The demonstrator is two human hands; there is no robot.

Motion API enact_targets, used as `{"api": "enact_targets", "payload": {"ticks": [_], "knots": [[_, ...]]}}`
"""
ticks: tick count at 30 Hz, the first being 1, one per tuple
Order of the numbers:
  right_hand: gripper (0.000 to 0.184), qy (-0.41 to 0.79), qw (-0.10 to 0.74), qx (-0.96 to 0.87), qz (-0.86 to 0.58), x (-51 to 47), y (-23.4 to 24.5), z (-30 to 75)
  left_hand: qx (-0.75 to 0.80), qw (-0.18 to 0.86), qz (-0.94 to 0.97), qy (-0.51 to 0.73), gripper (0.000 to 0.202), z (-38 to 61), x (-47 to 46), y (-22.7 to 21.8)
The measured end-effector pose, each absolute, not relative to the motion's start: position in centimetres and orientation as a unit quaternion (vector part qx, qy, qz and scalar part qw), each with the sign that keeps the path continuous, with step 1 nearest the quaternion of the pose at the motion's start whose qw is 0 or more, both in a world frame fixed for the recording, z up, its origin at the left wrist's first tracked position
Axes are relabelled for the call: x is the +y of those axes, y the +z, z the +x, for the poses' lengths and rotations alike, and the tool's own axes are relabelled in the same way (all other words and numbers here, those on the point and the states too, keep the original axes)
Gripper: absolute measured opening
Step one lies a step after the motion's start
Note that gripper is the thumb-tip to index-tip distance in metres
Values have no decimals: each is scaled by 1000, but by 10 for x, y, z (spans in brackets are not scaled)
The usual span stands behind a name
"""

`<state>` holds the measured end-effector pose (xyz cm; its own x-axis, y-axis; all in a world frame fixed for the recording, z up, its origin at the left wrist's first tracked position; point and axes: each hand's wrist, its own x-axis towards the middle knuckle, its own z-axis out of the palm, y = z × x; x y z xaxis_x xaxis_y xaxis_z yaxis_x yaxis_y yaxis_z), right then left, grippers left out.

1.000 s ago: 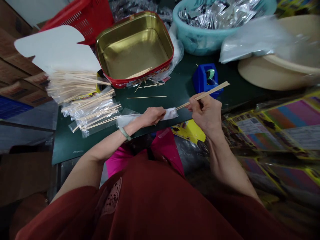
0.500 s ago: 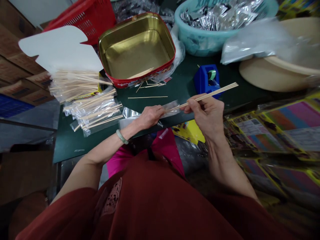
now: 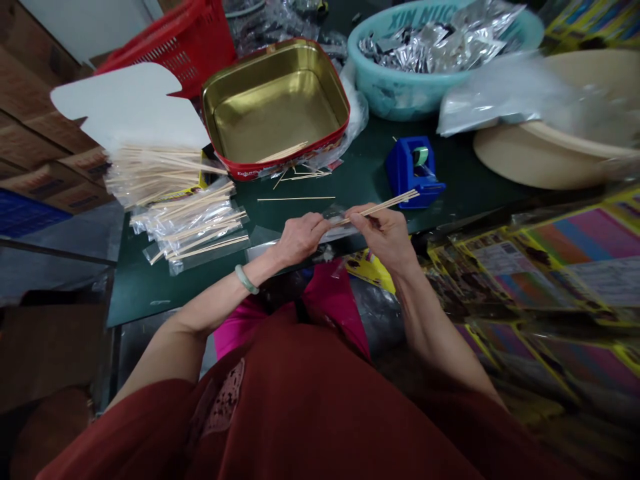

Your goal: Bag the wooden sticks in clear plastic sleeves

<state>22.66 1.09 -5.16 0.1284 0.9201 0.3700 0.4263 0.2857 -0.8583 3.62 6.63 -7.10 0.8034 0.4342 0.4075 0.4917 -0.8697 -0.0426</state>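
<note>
Several sticks [image 3: 387,203], ends hidden in sleeve [image 3: 336,225]

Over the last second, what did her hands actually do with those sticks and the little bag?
The right hand pushed its bundle of thin sticks leftward into the clear plastic sleeve, so less stick now juts out to the right. The left hand, earlier pressing the sleeve flat on the table, lifted its mouth and now pinches it. The tin, tape dispenser and bagged sticks stayed put.
</note>
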Motion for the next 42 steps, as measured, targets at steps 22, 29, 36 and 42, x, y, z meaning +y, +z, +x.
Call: {"api": "enact_targets", "payload": {"ticks": [22,29,36,42], "knots": [[19,197,724,-419,-512,16,-21,313,-455,-5,-887,-77,38,10,63,-85],[20,318,680,-409,-519,13,-27,269,-417,7,-906,-74,76,14,53,-73],[12,283,565,-448,-633,18,-39,260,-400,52,-913,-59,25,21,50,-63],[10,133,473,-593,-638,17,-37,253,-308,-14,-950,51,28,33,66,-60]]}}
